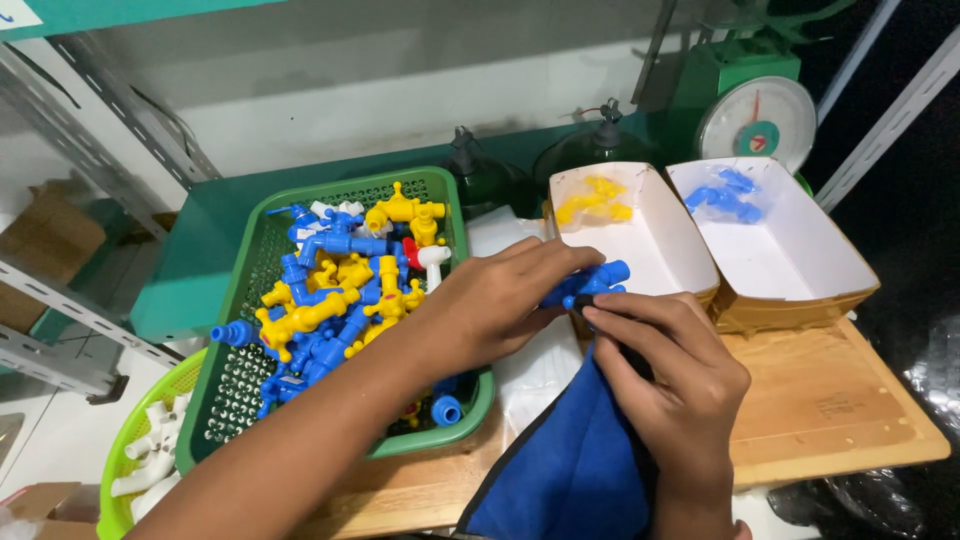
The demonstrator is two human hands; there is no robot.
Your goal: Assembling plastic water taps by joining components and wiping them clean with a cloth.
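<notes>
Blue cloth [570, 470] under right hand [665, 375]; left hand [500, 300] grips blue tap [595, 283].

Pale grey-white wall [400, 90] across the top of the frame, evenly lit. Slotted grey metal shelving uprights [70, 130] slanting through the upper left, another upright [890, 110] at the upper right against a dark corner. Teal green counter [200, 250] along the wall's foot at centre left. Light wooden worktop [840, 400] at lower right, edge catching the light. Green dial scale [760, 110] at the upper right. Brown cardboard box [40, 250] at the left edge. White floor [50, 430] at lower left.
</notes>
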